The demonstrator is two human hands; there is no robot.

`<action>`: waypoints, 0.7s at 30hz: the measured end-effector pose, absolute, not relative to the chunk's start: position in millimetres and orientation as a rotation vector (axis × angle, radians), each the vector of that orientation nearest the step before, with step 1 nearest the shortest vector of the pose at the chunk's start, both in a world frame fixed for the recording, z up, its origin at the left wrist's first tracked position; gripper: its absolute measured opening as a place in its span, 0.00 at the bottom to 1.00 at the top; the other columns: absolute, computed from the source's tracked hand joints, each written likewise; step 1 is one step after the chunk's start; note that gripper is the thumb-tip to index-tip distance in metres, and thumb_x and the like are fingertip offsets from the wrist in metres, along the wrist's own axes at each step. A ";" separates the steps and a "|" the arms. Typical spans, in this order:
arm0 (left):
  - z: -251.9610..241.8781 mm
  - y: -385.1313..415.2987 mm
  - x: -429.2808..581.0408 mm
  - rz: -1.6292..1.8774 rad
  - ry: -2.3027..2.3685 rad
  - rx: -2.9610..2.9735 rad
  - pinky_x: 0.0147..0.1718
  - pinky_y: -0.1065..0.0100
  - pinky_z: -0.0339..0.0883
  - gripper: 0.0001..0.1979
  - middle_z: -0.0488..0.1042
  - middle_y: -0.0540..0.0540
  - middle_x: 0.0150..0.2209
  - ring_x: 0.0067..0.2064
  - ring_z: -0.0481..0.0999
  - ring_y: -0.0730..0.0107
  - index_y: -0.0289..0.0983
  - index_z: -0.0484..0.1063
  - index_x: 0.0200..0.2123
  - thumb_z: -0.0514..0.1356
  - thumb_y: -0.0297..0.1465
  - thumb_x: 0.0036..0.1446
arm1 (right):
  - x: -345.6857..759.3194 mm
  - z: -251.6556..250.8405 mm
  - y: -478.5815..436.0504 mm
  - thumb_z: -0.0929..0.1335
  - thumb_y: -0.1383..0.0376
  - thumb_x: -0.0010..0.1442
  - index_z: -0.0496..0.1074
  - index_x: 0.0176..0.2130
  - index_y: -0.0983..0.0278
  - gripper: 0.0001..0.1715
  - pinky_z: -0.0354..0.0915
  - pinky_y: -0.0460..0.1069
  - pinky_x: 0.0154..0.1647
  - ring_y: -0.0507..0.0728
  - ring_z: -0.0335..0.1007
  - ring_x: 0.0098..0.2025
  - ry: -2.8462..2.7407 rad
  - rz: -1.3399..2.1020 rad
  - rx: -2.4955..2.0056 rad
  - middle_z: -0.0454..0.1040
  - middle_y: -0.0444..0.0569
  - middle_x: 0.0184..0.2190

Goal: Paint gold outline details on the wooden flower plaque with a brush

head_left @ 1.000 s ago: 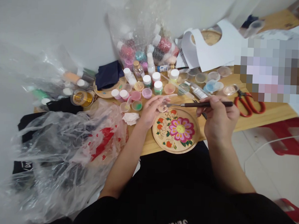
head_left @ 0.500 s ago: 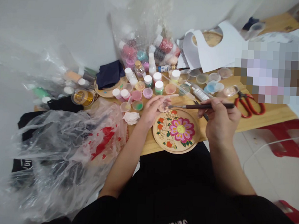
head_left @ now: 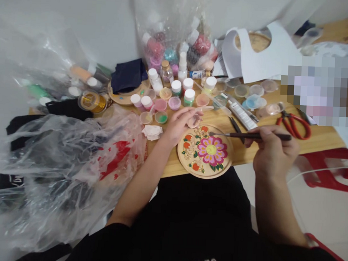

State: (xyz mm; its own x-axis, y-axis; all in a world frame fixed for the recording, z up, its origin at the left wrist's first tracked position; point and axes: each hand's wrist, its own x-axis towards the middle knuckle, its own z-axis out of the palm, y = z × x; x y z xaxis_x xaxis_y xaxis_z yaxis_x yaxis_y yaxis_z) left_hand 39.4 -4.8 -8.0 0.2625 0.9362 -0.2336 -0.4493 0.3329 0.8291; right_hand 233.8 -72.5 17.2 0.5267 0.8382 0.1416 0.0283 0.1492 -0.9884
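Note:
My left hand (head_left: 178, 127) is closed round a small plastic cup (head_left: 194, 121), just above the far left rim of a round wooden plaque (head_left: 184, 165). My right hand (head_left: 274, 150) grips a small spatula (head_left: 248, 135) by its dark wooden handle, with the thin metal end pointing left over the plaque's far side. Raised gold outlines on the plaque frame a pink and magenta flower (head_left: 212, 150) with a yellow centre, orange blooms and green leaves. Whether the metal tip touches the plaque I cannot tell.
Several paint cups and white-capped jars (head_left: 189, 97) stand behind the plaque. Red-handled pliers (head_left: 295, 124) and a white tube (head_left: 242, 113) lie to the right. A crumpled tissue (head_left: 152, 132) and a clear plastic bag (head_left: 74, 172) are on the left.
My right hand has moved right, drawing the spatula's tip away from the cup to over the plaque. My left hand still holds the cup in about the same place.

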 end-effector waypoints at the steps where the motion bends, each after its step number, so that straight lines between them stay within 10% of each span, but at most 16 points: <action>1: -8.0 -4.7 39.5 1.052 0.826 0.717 0.30 0.74 0.69 0.07 0.77 0.48 0.31 0.30 0.75 0.78 0.35 0.75 0.29 0.60 0.30 0.58 | 233.3 16.8 -73.3 0.69 0.67 0.49 0.76 0.21 0.62 0.08 0.62 0.47 0.20 0.50 0.64 0.16 -0.867 0.687 -1.308 0.69 0.39 0.14; 21: -6.7 -6.2 41.0 1.063 0.828 0.704 0.30 0.73 0.66 0.07 0.79 0.48 0.34 0.33 0.75 0.77 0.36 0.74 0.30 0.59 0.30 0.60 | 223.9 23.9 -81.1 0.69 0.66 0.57 0.78 0.27 0.60 0.09 0.65 0.48 0.25 0.51 0.68 0.20 -1.176 0.518 -1.371 0.70 0.39 0.16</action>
